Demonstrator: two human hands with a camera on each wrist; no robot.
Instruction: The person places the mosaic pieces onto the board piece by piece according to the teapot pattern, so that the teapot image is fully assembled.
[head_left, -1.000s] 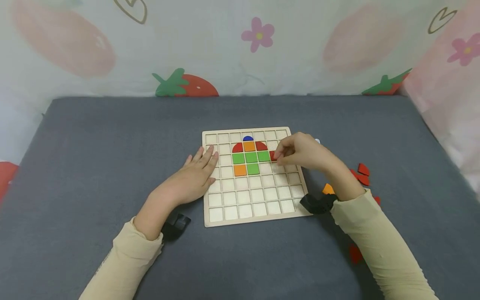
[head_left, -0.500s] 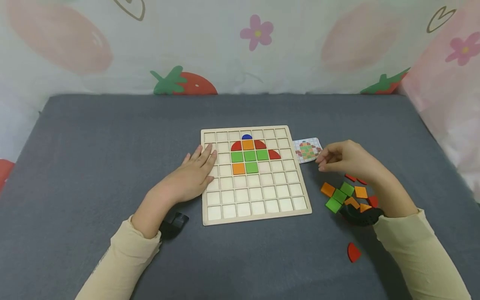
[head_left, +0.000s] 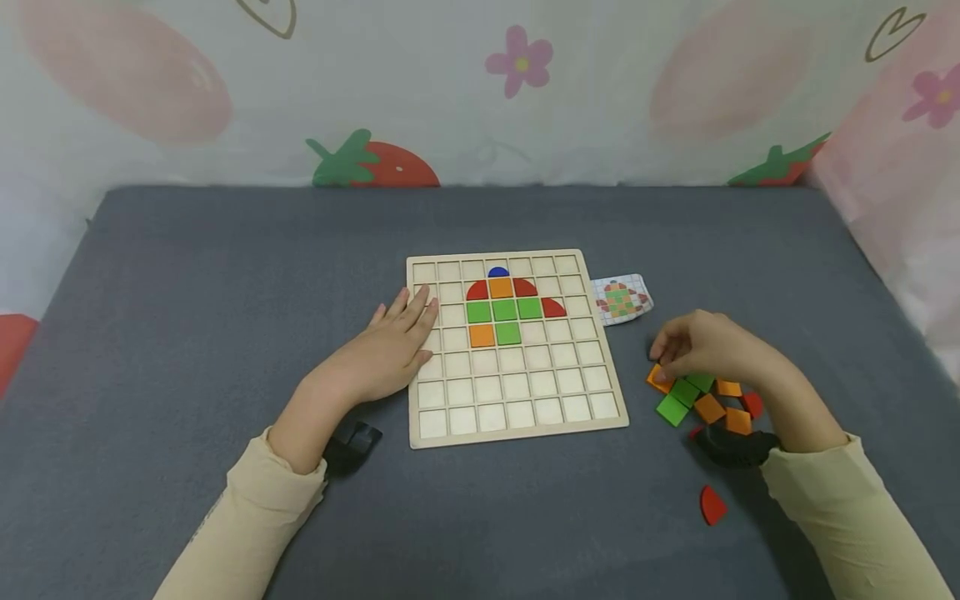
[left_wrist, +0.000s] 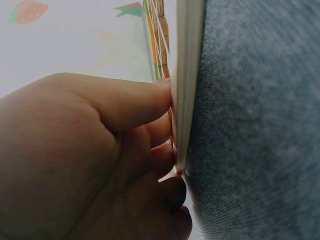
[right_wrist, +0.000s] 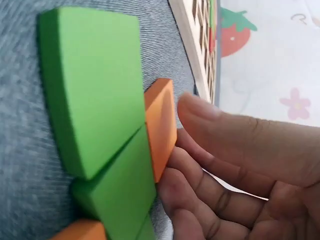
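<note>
A pale wooden grid board [head_left: 517, 432] lies mid-table, with blue, red, orange and green tiles set in its upper cells. My left hand [head_left: 378, 350] rests flat on the board's left edge, fingers spread; in the left wrist view the thumb [left_wrist: 145, 102] lies against the frame. Right of the board, my right hand [head_left: 708, 346] curls its fingers about an orange square tile [head_left: 659, 381] at the left of a loose pile. The right wrist view shows the fingertips [right_wrist: 176, 187] at that tile's edge and the thumb [right_wrist: 200, 107] close over it. Green square tiles [right_wrist: 100, 90] lie beside it.
A picture card [head_left: 621, 298] sticks out from the board's right side. More orange tiles [head_left: 709, 408] and a red piece [head_left: 752, 405] lie under the right wrist. One red quarter-round piece [head_left: 712, 505] lies apart, nearer the front. A patterned curtain [head_left: 585, 108] hangs behind the table.
My right hand has left a red quarter-round tile on the board, moved right past the card and come down to the orange tile. My left hand stays on the board's edge.
</note>
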